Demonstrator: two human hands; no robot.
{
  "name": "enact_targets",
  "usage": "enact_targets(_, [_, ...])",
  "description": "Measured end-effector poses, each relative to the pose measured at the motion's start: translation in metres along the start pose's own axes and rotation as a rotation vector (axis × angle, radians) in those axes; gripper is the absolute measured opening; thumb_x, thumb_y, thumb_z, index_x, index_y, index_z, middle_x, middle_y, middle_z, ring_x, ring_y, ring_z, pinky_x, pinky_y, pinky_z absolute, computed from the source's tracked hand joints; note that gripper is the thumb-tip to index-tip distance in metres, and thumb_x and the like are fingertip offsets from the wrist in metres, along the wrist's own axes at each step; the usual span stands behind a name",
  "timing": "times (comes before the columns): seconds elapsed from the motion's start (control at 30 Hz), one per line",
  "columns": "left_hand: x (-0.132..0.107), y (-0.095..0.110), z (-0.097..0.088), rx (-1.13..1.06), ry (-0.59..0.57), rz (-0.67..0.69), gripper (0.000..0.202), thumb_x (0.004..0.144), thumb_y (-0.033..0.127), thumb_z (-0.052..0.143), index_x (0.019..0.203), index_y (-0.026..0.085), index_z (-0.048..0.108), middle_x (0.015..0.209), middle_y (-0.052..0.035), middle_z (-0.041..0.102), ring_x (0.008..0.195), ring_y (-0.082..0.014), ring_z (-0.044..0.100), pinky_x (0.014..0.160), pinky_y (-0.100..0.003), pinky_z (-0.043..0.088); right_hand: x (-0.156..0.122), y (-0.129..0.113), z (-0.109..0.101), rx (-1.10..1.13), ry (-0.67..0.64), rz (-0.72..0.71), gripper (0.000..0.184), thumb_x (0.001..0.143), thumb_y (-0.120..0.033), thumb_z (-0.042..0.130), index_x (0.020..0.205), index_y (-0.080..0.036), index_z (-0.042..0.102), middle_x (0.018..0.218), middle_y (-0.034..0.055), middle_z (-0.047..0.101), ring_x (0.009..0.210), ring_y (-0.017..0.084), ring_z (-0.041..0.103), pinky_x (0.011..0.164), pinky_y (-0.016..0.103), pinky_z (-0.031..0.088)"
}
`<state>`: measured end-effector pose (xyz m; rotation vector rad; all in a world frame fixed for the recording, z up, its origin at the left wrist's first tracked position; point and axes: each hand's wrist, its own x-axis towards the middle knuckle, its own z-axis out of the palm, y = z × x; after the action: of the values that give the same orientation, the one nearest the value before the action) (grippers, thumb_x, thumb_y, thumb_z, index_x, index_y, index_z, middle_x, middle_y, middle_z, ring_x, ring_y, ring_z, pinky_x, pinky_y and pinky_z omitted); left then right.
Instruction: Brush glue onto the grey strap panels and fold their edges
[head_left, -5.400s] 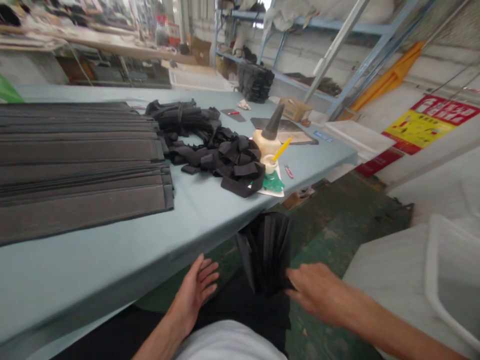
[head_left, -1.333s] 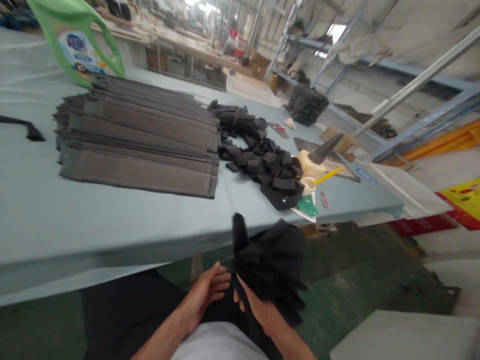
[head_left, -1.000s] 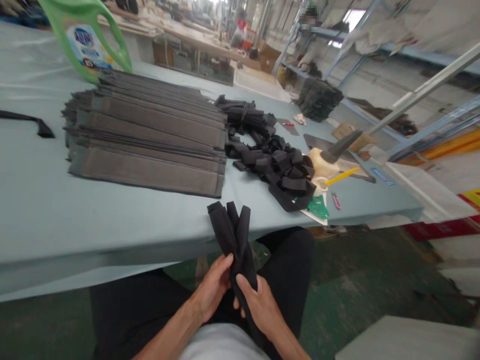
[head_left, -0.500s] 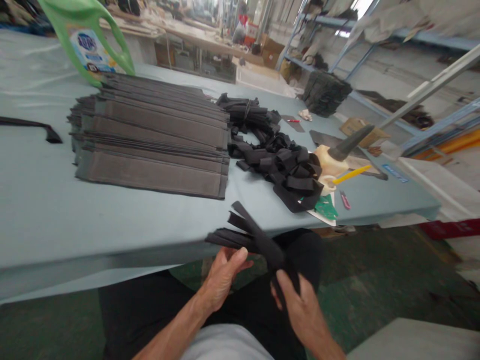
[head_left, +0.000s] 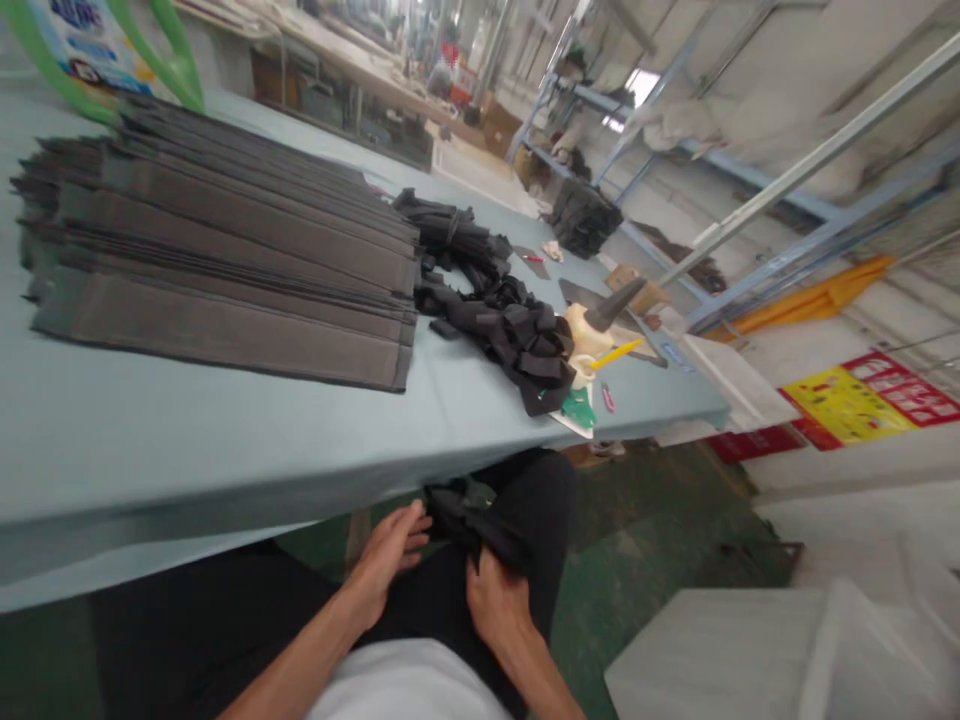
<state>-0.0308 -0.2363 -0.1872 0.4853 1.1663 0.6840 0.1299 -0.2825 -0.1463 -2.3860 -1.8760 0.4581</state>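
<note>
Low over my lap, just below the table edge, a bundle of black fabric strips [head_left: 472,522] is gripped in my right hand [head_left: 501,598], whose fingers wrap round its near end. My left hand [head_left: 386,560] is at the other end of the bundle with its fingers stretched out and slightly apart. Its fingertips are close to the strips; contact is hard to make out. On the table, wide dark grey fabric pieces [head_left: 247,325] lie overlapped in a long row. To their right is a tangled heap of black strips [head_left: 525,340], with a tied bundle [head_left: 446,225] behind it.
A green detergent jug [head_left: 184,60] stands at the table's back left. Beside the heap are a cone-topped cream object [head_left: 589,330], a yellow stick [head_left: 616,353], a green piece [head_left: 579,408] and a pink-handled tool [head_left: 607,397]. A white bin [head_left: 720,650] stands at lower right.
The view has turned to the right. Both hands have lowered with the strips from the table edge toward my lap. My left hand's fingers have come away from the strips' middle.
</note>
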Motion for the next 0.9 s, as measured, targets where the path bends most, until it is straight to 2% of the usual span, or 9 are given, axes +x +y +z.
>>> enact_targets(0.13, [0.002, -0.014, -0.010, -0.033, -0.039, -0.039, 0.079, 0.074, 0.083, 0.063, 0.124, 0.021, 0.063, 0.143, -0.0177, 0.064, 0.128, -0.0339, 0.060, 0.099, -0.043, 0.048, -0.003, -0.008, 0.005, -0.046, -0.058, 0.093, 0.032, 0.106, -0.023, 0.042, 0.120, -0.006, 0.066, 0.091, 0.0191, 0.078, 0.088, 0.033, 0.078, 0.074, 0.038, 0.056])
enact_targets(0.23, [0.001, -0.017, -0.006, -0.055, -0.118, -0.048, 0.083, 0.075, 0.084, 0.061, 0.126, 0.019, 0.063, 0.145, -0.0190, 0.062, 0.128, -0.0348, 0.059, 0.100, -0.044, 0.049, -0.005, -0.003, 0.000, -0.065, -0.063, 0.134, 0.037, 0.108, -0.025, 0.036, 0.122, -0.005, 0.064, 0.092, 0.0218, 0.078, 0.090, 0.035, 0.078, 0.072, 0.036, 0.054])
enact_targets(0.33, [-0.007, -0.010, 0.004, -0.053, -0.208, -0.034, 0.085, 0.069, 0.081, 0.072, 0.128, 0.020, 0.064, 0.145, -0.0187, 0.062, 0.130, -0.0358, 0.058, 0.103, -0.046, 0.048, -0.012, 0.006, -0.003, -0.069, -0.056, 0.131, 0.040, 0.109, -0.026, 0.032, 0.119, -0.005, 0.064, 0.091, 0.0218, 0.078, 0.088, 0.034, 0.079, 0.069, 0.034, 0.053])
enact_targets(0.47, [-0.031, 0.008, 0.024, -0.033, -0.313, 0.013, 0.076, 0.069, 0.070, 0.083, 0.125, 0.020, 0.068, 0.137, -0.0178, 0.068, 0.121, -0.0382, 0.064, 0.097, -0.047, 0.051, -0.032, 0.018, 0.000, -0.036, -0.046, 0.027, 0.037, 0.106, -0.024, 0.036, 0.125, -0.008, 0.064, 0.100, 0.0193, 0.079, 0.091, 0.031, 0.078, 0.073, 0.032, 0.053])
enact_targets(0.53, [-0.041, 0.017, 0.035, -0.051, -0.303, 0.074, 0.075, 0.071, 0.065, 0.085, 0.128, 0.021, 0.067, 0.136, -0.0149, 0.070, 0.124, -0.0375, 0.063, 0.099, -0.045, 0.050, -0.044, 0.027, 0.001, -0.033, -0.027, -0.082, 0.038, 0.099, -0.015, 0.042, 0.130, -0.009, 0.063, 0.106, 0.0182, 0.078, 0.094, 0.030, 0.078, 0.078, 0.031, 0.055])
enact_targets(0.6, [-0.045, 0.022, 0.045, -0.084, -0.279, 0.121, 0.078, 0.069, 0.060, 0.088, 0.132, 0.021, 0.065, 0.134, -0.0128, 0.071, 0.128, -0.0368, 0.062, 0.104, -0.043, 0.049, -0.052, 0.036, 0.001, -0.069, -0.019, -0.217, 0.047, 0.090, -0.006, 0.044, 0.133, -0.010, 0.062, 0.107, 0.0161, 0.078, 0.092, 0.027, 0.077, 0.079, 0.029, 0.055])
enact_targets(0.67, [-0.042, 0.021, 0.052, -0.114, -0.259, 0.126, 0.080, 0.065, 0.055, 0.092, 0.132, 0.020, 0.065, 0.132, -0.0125, 0.073, 0.130, -0.0369, 0.061, 0.108, -0.043, 0.048, -0.056, 0.045, -0.001, -0.135, -0.046, -0.299, 0.049, 0.083, 0.000, 0.046, 0.126, -0.012, 0.066, 0.102, 0.0135, 0.078, 0.085, 0.024, 0.077, 0.074, 0.027, 0.055])
enact_targets(0.8, [-0.034, 0.015, 0.058, -0.165, -0.252, 0.058, 0.072, 0.061, 0.054, 0.094, 0.118, 0.015, 0.073, 0.120, -0.0156, 0.077, 0.122, -0.0408, 0.065, 0.107, -0.051, 0.049, -0.057, 0.053, -0.004, -0.183, -0.116, -0.304, 0.036, 0.072, 0.004, 0.053, 0.093, -0.016, 0.074, 0.087, 0.0112, 0.078, 0.079, 0.025, 0.076, 0.072, 0.026, 0.055])
enact_targets(0.9, [-0.035, 0.025, 0.056, -0.219, -0.311, 0.017, 0.062, 0.061, 0.053, 0.092, 0.107, 0.014, 0.077, 0.113, -0.0147, 0.079, 0.117, -0.0402, 0.068, 0.110, -0.053, 0.047, -0.061, 0.052, -0.003, -0.073, -0.121, -0.297, 0.028, 0.074, -0.003, 0.061, 0.090, -0.020, 0.076, 0.091, 0.0101, 0.080, 0.087, 0.027, 0.078, 0.081, 0.029, 0.058])
